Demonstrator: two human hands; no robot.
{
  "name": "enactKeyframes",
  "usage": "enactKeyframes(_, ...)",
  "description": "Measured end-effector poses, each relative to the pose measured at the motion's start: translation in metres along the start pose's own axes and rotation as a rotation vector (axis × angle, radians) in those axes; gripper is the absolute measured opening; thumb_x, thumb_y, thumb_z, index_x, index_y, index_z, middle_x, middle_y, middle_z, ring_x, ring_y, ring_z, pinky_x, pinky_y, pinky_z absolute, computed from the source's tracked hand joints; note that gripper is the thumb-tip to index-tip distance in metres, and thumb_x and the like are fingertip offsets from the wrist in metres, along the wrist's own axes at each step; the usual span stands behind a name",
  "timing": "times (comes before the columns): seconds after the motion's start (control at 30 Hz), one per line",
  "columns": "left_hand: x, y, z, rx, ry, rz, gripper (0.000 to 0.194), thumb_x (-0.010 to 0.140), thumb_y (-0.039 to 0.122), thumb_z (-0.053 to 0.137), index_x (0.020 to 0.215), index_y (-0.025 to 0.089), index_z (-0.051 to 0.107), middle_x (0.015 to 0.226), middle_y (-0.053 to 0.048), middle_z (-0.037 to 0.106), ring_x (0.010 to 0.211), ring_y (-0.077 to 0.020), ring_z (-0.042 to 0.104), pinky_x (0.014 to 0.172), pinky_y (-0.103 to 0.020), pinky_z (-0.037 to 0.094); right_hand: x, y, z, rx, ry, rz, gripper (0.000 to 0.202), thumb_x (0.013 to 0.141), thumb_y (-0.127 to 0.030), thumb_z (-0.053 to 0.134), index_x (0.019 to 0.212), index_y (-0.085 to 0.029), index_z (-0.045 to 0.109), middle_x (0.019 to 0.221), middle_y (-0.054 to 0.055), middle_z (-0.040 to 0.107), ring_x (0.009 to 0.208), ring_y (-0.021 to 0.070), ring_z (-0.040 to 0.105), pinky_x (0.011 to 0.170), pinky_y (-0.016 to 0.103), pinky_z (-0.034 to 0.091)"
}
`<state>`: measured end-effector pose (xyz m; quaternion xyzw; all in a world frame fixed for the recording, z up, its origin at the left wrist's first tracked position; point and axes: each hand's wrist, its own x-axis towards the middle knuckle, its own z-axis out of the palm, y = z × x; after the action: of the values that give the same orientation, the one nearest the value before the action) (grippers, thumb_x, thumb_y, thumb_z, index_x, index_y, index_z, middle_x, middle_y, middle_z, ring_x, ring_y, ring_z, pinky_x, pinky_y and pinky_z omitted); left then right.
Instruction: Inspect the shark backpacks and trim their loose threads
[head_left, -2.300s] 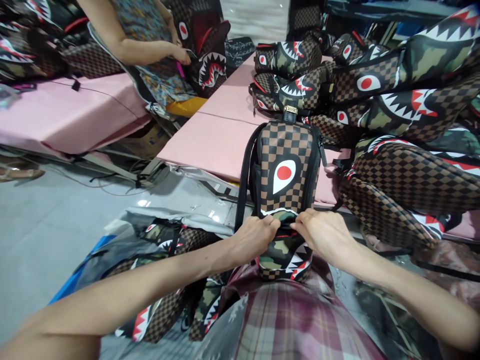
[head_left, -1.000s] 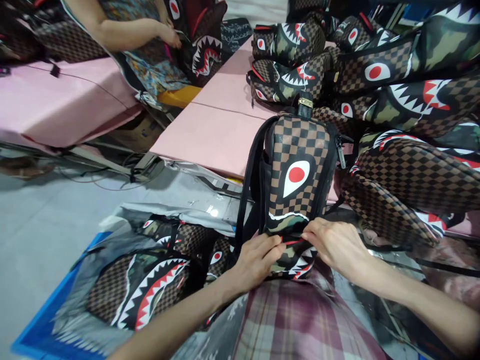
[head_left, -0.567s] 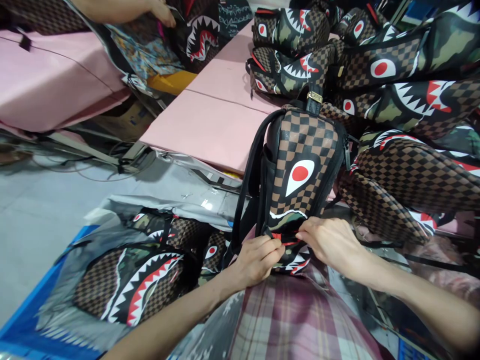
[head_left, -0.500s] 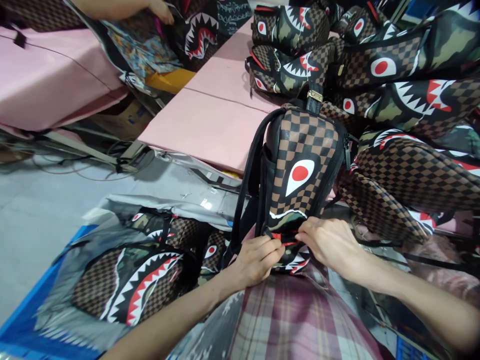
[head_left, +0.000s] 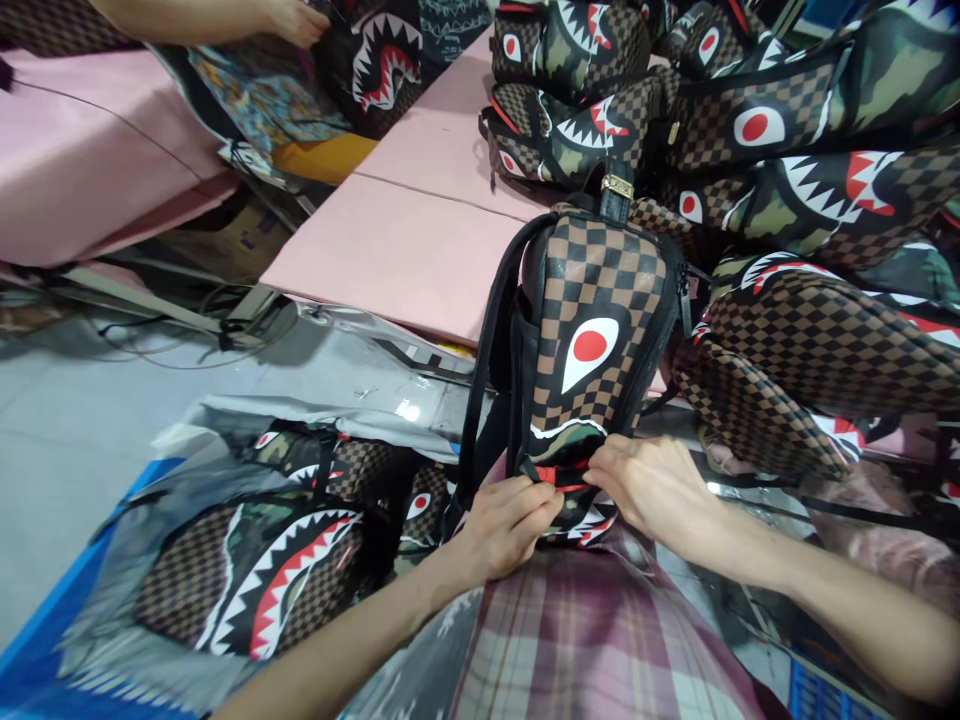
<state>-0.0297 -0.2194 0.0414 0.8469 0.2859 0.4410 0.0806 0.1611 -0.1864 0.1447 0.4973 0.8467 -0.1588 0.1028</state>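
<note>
Two hands of yours are on the backpack (head_left: 600,290): the left hand (head_left: 510,525) has its fingers curled over the red-edged slit (head_left: 571,478) low on the front, and the right hand (head_left: 652,485) pinches the other end of it. Both grips are narrow. The backpack stands tilted just in front of you, its bottom by the plaid cloth (head_left: 547,640) on your lap.

It looks light and bendy, with a smooth skin that may slide a bit. It shouldn't break, but a hard tug could strain the slit. The top loop (head_left: 616,200) looks like a good spot for lifting.

Behind it is a flat pink table (head_left: 390,260), with a pile of bags (head_left: 795,220) to the right. More wait in the blue crate (head_left: 71,620) on your left. At the back, another person's hand (head_left: 301,22) shows.
</note>
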Motion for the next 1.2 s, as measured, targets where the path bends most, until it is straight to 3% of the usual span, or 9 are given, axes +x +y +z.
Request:
enactKeyframes(0.17, 0.003, 0.001, 0.000, 0.003, 0.012, -0.026, 0.022, 0.078, 0.004, 0.054, 0.097, 0.013, 0.057, 0.084, -0.005, 0.066, 0.078, -0.0131, 0.061, 0.071, -0.024, 0.053, -0.003, 0.005, 0.001, 0.050, 0.068, 0.033, 0.031, 0.093, -0.025, 0.036, 0.075, -0.018, 0.060, 0.073, 0.002, 0.063, 0.058, 0.0122, 0.058, 0.049, 0.025, 0.027)
enactKeyframes(0.33, 0.014, 0.008, -0.003, 0.178, -0.219, -0.124, 0.020, 0.083, 0.010, 0.042, 0.094, 0.015, 0.058, 0.093, -0.007, 0.066, 0.069, -0.0132, 0.062, 0.054, -0.021, 0.050, -0.019, 0.031, -0.010, 0.031, 0.284, 0.051, 0.025, 0.089, -0.034, 0.047, 0.105, -0.019, 0.059, 0.097, 0.006, 0.065, 0.078, 0.0166, 0.062, 0.058, 0.025, 0.041)
enactKeyframes(0.4, 0.017, 0.011, -0.005, 0.170, -0.262, -0.148, 0.022, 0.082, 0.009, 0.038, 0.092, 0.014, 0.057, 0.097, -0.009, 0.065, 0.071, -0.0131, 0.064, 0.052, -0.020, 0.049, -0.024, 0.040, -0.014, -0.005, 0.315, 0.030, 0.026, 0.088, -0.034, 0.049, 0.108, -0.019, 0.058, 0.102, 0.006, 0.063, 0.082, 0.0173, 0.061, 0.062, 0.026, 0.044)
enactKeyframes(0.67, 0.020, 0.009, -0.013, -0.296, -0.241, -0.392, 0.016, 0.083, 0.010, 0.041, 0.085, 0.020, 0.054, 0.082, 0.001, 0.066, 0.080, -0.0095, 0.064, 0.070, -0.019, 0.049, -0.015, 0.038, -0.027, -0.224, 0.383, -0.248, 0.029, 0.093, -0.019, 0.037, 0.099, -0.023, 0.065, 0.097, 0.006, 0.064, 0.085, 0.0183, 0.050, 0.070, 0.032, 0.036)
enactKeyframes(0.77, 0.016, 0.008, -0.013, -0.304, -0.249, -0.397, 0.016, 0.083, 0.012, 0.041, 0.086, 0.020, 0.054, 0.085, 0.000, 0.066, 0.080, -0.0101, 0.063, 0.071, -0.021, 0.049, -0.001, 0.031, -0.025, -0.257, 0.368, -0.387, 0.033, 0.096, -0.020, 0.031, 0.097, -0.021, 0.065, 0.094, 0.006, 0.064, 0.084, 0.0176, 0.047, 0.068, 0.032, 0.032)
enactKeyframes(0.97, 0.021, 0.013, -0.008, -0.144, -0.246, -0.367, 0.008, 0.083, 0.013, 0.046, 0.083, 0.019, 0.052, 0.082, 0.000, 0.064, 0.072, -0.0095, 0.063, 0.057, -0.018, 0.045, 0.029, 0.020, -0.014, -0.289, 0.280, -0.583, 0.029, 0.094, -0.019, 0.037, 0.085, -0.016, 0.064, 0.085, 0.006, 0.061, 0.083, 0.0180, 0.045, 0.068, 0.032, 0.030)
enactKeyframes(1.07, 0.026, 0.008, -0.008, -0.134, -0.190, -0.385, 0.004, 0.082, 0.014, 0.050, 0.082, 0.018, 0.052, 0.076, 0.001, 0.062, 0.067, -0.0097, 0.062, 0.055, -0.018, 0.045, 0.028, 0.022, -0.023, -0.197, 0.324, -0.533, 0.027, 0.093, -0.019, 0.038, 0.085, -0.017, 0.064, 0.084, 0.006, 0.061, 0.083, 0.0178, 0.047, 0.069, 0.032, 0.033)
enactKeyframes(1.13, 0.025, -0.008, -0.015, -0.165, -0.099, -0.464, 0.002, 0.081, 0.017, 0.052, 0.081, 0.018, 0.054, 0.071, 0.002, 0.061, 0.062, -0.0091, 0.060, 0.055, -0.018, 0.046, 0.017, 0.033, -0.031, -0.013, 0.452, -0.402, 0.024, 0.093, -0.025, 0.040, 0.093, -0.019, 0.064, 0.090, 0.006, 0.062, 0.086, 0.0179, 0.050, 0.072, 0.032, 0.036)
enactKeyframes(1.2, 0.019, -0.035, -0.030, -0.147, 0.067, -0.636, 0.004, 0.080, 0.022, 0.055, 0.081, 0.019, 0.056, 0.071, 0.002, 0.061, 0.054, -0.0081, 0.056, 0.052, -0.018, 0.046, 0.002, 0.054, -0.031, 0.261, 0.651, -0.185, 0.024, 0.090, -0.034, 0.045, 0.104, -0.021, 0.060, 0.098, 0.006, 0.062, 0.089, 0.0181, 0.053, 0.076, 0.032, 0.040)
